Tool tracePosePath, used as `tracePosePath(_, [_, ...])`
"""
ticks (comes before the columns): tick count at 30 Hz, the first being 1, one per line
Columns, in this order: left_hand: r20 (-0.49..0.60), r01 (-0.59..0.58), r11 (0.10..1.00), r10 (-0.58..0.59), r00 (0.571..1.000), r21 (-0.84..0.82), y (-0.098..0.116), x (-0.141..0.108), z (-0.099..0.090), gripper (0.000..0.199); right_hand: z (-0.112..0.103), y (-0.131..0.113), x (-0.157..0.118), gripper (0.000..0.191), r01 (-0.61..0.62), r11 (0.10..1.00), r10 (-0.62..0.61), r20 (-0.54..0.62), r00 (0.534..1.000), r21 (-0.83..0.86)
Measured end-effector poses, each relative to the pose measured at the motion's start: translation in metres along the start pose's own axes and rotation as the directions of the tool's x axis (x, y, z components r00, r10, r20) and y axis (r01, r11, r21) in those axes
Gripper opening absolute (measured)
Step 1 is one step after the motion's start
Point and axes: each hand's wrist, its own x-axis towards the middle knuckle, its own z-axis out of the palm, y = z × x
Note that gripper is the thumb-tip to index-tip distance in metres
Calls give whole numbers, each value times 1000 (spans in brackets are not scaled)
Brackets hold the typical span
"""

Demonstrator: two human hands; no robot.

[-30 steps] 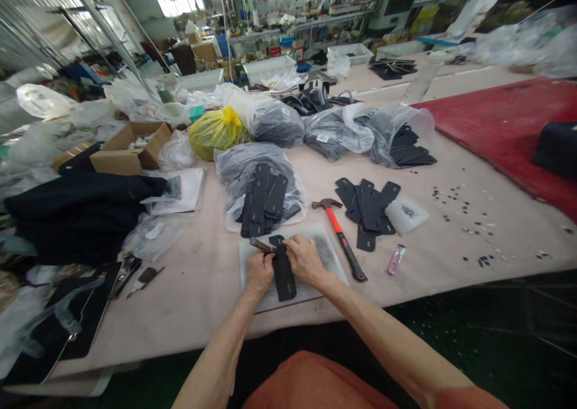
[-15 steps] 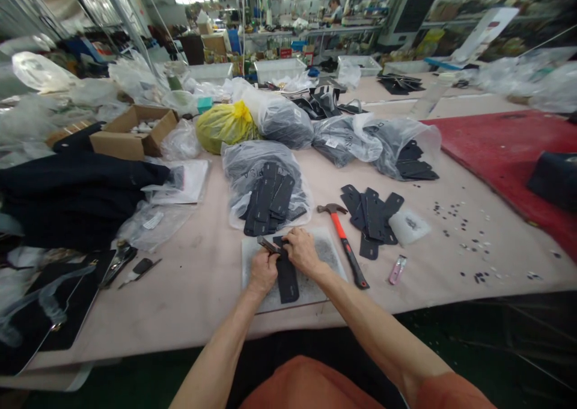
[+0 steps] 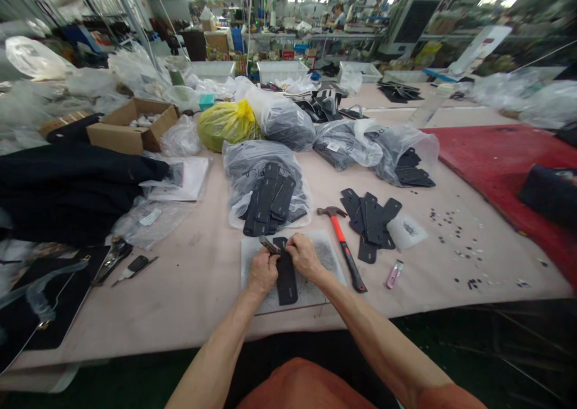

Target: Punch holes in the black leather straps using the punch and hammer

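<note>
My left hand [image 3: 264, 271] is closed around a short metal tool [image 3: 269, 244], which slants up and to the left from the fingers; its working end is hidden. Beneath both hands, a black strip with rounded corners [image 3: 287, 286] lies lengthwise on a speckled grey board [image 3: 261, 301]. The fingers of my right hand [image 3: 304, 256] are pinched at the strip's upper right edge. A claw hammer [image 3: 342, 244] with a red and black handle rests to the right of the board.
Beyond the board, a plastic bag [image 3: 234, 175] holds more black strips. Several loose strips [image 3: 372, 217] lie right of the hammer, near a small clear bag [image 3: 407, 232] and a pink cutter [image 3: 394, 274]. Small scraps [image 3: 473, 284] dot the table's right side. Dark cloth [image 3: 76, 187] lies left.
My right fingers have shifted slightly and sit at the strip's right edge. The left hand keeps its grip on the metal tool. The camera view has moved a little.
</note>
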Motion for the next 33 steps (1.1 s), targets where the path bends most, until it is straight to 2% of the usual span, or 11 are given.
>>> tracePosePath(5, [-26, -15, 999, 15, 1000, -30, 2, 0, 0, 21, -34, 24, -63, 21, -101, 956, 121, -57, 991, 274])
tracePosePath(8, [-29, -21, 999, 20, 999, -32, 3, -1, -1, 20, -61, 54, -122, 33, -262, 918, 284, -34, 958, 298])
tracePosePath(10, [-25, -22, 999, 22, 999, -24, 2, -1, -1, 20, -75, 78, -164, 33, -394, 894, 399, 21, 917, 214])
tracePosePath(13, [-18, -29, 999, 29, 999, -24, 2, -1, 0, 20, -84, 116, -226, 44, -547, 823, 563, 85, 822, -154])
tracePosePath(16, [-32, -48, 998, 47, 998, -31, 1, 0, 0, 19, -80, 145, -271, 37, -584, 681, 661, 28, 750, -441])
tracePosePath(18, [-39, -58, 998, 57, 998, -27, 1, 0, 0, 20, -76, 153, -282, 26, -579, 641, 663, -17, 749, -504])
tracePosePath(21, [-29, -56, 998, 55, 998, -16, 3, 0, -1, 20, -70, 143, -269, 23, -589, 667, 598, -143, 789, -457])
tracePosePath(25, [-31, -49, 999, 49, 998, -13, 5, 1, -1, 19, -67, 91, -214, 25, -387, 905, 333, -274, 902, -176])
tracePosePath(27, [-35, -46, 999, 46, 998, -8, 6, 1, -1, 19, -62, 58, -181, 31, -102, 987, 74, -216, 974, -122])
tracePosePath(29, [-34, -47, 999, 46, 998, -13, 7, 2, -1, 19, -51, 28, -151, 46, 101, 986, -112, -77, 991, -130])
tracePosePath(33, [-20, -24, 999, 24, 1000, -40, 9, 2, -2, 19, -19, 0, -110, 61, 229, 961, -220, 68, 973, -157])
